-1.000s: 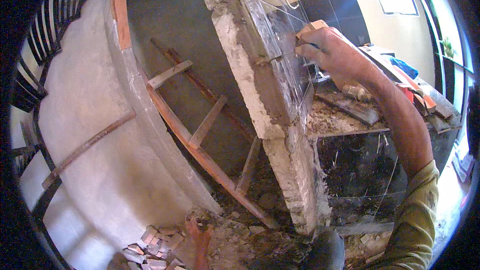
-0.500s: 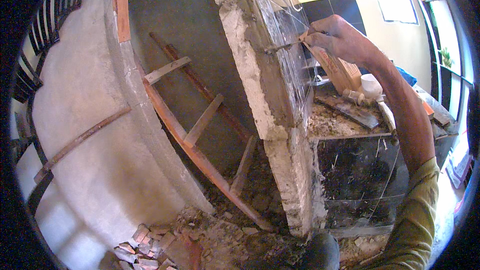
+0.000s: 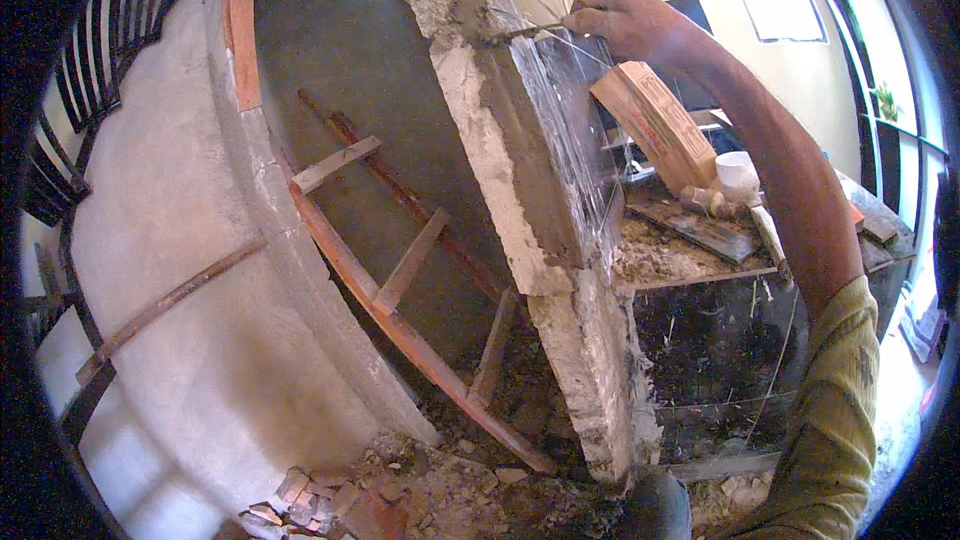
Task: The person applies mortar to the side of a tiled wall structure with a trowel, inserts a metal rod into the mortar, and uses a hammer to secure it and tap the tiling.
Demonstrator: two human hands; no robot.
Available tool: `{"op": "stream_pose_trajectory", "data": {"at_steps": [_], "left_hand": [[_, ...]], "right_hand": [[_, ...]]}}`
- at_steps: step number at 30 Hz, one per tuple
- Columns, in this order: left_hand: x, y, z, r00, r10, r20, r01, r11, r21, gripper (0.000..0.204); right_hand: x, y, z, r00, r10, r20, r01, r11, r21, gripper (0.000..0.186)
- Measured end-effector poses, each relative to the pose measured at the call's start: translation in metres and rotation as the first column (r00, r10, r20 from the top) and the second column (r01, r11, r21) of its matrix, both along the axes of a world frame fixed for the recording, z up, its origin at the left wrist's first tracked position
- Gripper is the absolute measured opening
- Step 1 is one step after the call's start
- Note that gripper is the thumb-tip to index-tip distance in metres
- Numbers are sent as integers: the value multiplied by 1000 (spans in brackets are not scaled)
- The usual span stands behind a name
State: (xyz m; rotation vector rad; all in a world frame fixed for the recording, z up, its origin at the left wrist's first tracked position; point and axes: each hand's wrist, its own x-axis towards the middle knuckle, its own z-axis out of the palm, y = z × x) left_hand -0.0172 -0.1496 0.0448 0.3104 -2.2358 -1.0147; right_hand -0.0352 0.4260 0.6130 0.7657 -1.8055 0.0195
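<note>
Right hand [image 3: 625,20] fingers pinch a thin tool, perhaps a nail, at rough wall [image 3: 530,170] (rubble-strewn floor [image 3: 450,480]).

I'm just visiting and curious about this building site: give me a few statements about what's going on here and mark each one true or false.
1. The right hand is raised against the upper part of the rough grey concrete wall. True.
2. A white plastic cup stands on the cluttered workbench to the right of the wall. True.
3. The left hand is gripping the curved wooden formwork strip. False: no left hand is in view, and nothing touches the strip.
4. The ground at the foot of the wall is swept clean. False: broken brick rubble and debris lie there.
5. The arm reaching up wears an olive-green sleeve. True.
</note>
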Motion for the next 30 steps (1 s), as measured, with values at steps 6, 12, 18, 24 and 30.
{"op": "stream_pose_trajectory", "data": {"at_steps": [6,12,18,24,30], "left_hand": [[-3,1,1,1000,-4,-2,4,1000,2,95],[-1,1,1,1000,7,8,-8,1000,14,95],[-6,11,5,1000,-19,12,19,1000,15,95],[-3,9,6,1000,-11,29,11,1000,20,95],[-9,18,13,999,-36,25,36,999,10,95]], "right_hand": [[-12,7,19,960,-15,-280,62,985,162,15],[-3,-9,34,997,-57,-53,52,993,-108,22],[0,-2,44,956,-219,-194,196,972,-131,24],[24,-35,25,986,-162,-35,144,944,-297,27],[23,-14,-17,963,-81,-257,-19,931,-365,23]]}}
